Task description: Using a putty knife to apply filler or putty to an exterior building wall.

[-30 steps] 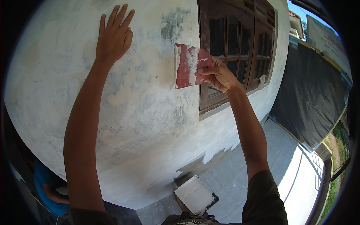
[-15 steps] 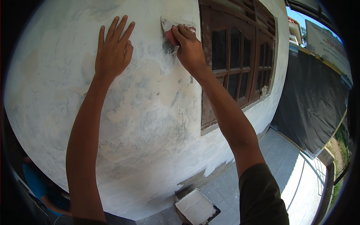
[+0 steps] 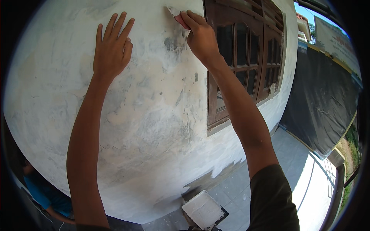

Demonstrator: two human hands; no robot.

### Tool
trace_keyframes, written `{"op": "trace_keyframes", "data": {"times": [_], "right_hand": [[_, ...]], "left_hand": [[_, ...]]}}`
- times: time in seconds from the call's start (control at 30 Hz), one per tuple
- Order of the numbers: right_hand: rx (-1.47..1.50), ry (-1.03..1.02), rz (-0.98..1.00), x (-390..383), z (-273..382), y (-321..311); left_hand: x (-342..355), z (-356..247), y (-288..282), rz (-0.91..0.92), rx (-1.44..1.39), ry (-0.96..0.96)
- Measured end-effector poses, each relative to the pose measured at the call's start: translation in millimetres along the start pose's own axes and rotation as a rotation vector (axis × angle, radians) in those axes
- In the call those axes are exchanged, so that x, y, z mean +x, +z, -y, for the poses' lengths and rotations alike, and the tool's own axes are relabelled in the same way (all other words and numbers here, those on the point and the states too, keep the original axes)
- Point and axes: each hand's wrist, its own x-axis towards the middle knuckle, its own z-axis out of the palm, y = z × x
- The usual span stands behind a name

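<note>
Both my arms reach up to a patchy white and grey wall. My left hand rests flat on it, fingers spread, holding nothing. In my right hand is a putty knife with a reddish handle or edge; my fingers wrap around it and partly hide it. Its blade lies against the wall just left of the window frame. Below the blade a dark grey patch shows on the surface.
A brown wooden window with dark panes is set in the wall at right. A tray of white paste sits low by the wall's foot. Beyond hangs a black sheet. At lower left is a person in blue.
My right hand has moved up and slightly right with the putty knife, uncovering more of the dark grey patch. My left hand stays on the wall, slightly shifted in view.
</note>
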Motion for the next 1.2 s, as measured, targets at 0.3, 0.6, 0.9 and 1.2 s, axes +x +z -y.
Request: {"op": "trace_keyframes", "data": {"times": [0.3, 0.6, 0.9, 1.2], "right_hand": [[0.011, 0.066, 0.35, -149.4, 47.1, -25.0], [1.055, 1.035, 0.217, -80.8, 35.7, -87.7], [0.341, 0.566, 0.009, 38.7, -45.6, -40.2], [-0.04, -0.021, 0.065, -38.5, 25.0, 10.7]], "left_hand": [[-4.4, 4.3, 1.3, 0.007, -0.029, -0.01], [-4.4, 0.4, -1.0, 0.025, -0.068, -0.025], [-1.7, -0.5, -3.1, 0.023, -0.042, -0.017], [-2.9, 1.5, -1.8, -0.009, -0.023, -0.003]]}}
